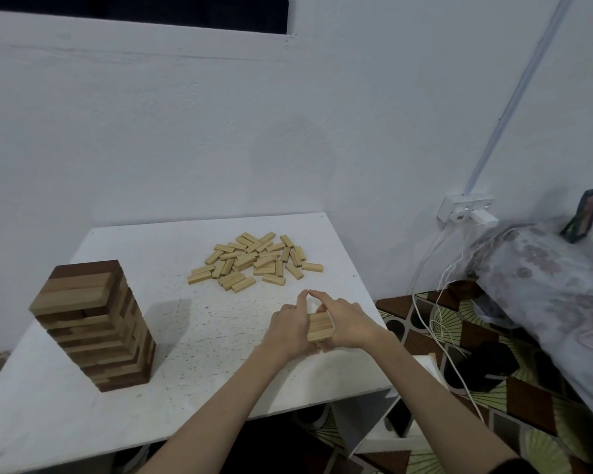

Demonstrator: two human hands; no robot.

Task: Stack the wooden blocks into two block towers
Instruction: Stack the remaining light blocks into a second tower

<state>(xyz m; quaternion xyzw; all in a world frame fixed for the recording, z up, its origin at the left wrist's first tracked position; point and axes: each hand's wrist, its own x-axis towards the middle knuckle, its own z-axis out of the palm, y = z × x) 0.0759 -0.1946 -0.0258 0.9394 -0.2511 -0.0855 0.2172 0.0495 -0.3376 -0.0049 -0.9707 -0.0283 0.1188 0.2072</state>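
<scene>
Wooden blocks [319,326], a short light stack, are gripped between the left hand [290,331] and right hand [348,323] near the table [199,336]'s right edge, long axes running left-right. Loose blocks [254,261] are scattered beyond; a tall tower [93,325] stands upright far left.

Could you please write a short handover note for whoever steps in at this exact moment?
Both hands are on the small stack of light blocks near the table's right edge: the left hand presses its left side, the right hand curls over its top and right side.
Done: one tall tower of dark and light blocks stands at the left.
Left: the second tower is only a few layers high; the pile of loose blocks at the far middle still has to go on.
</scene>
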